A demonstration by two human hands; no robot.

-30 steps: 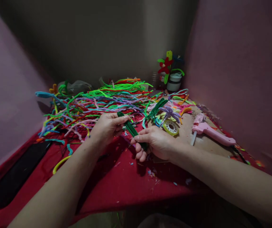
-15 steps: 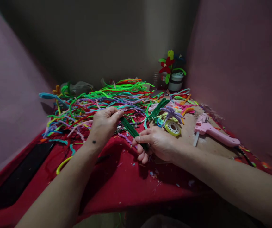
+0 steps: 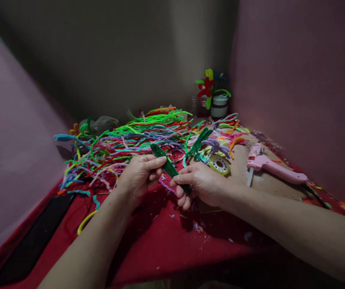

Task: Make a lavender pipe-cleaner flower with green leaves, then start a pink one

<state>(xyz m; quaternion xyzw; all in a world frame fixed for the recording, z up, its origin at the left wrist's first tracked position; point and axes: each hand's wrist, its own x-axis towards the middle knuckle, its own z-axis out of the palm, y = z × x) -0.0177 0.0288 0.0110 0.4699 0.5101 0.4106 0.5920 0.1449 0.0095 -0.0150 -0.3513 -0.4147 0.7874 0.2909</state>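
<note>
Green bundle [image 3: 169, 166] of pipe cleaners, dark and stick-like, held slantwise just above the red cloth [image 3: 166, 241], between both hands. Runs from the far left down to the near right. Left hand [image 3: 139, 173] pinched on the upper part, thumb and forefinger pressed along it, tip poking out beyond the fingers. Right hand [image 3: 201, 182] closed round the lower end, thumb on top, other fingers curled beneath. Hands close together, not touching, a short bare stretch of green showing between them. Beyond the left hand, a wide loose pile [image 3: 124, 134] of pipe cleaners in many colours; just beyond the right hand, a roll of tape [image 3: 220, 165] and a purple flower [image 3: 216, 145]; further right, well apart, a pink glue gun [image 3: 273, 168] on cardboard [image 3: 259, 182]. Looks like the middle of working the strands into one tight stem, by rolling or twisting; cannot tell which. Calls next for a firm grip at the lower end and steady pressure from the left fingertips, lest the strands splay apart.
</note>
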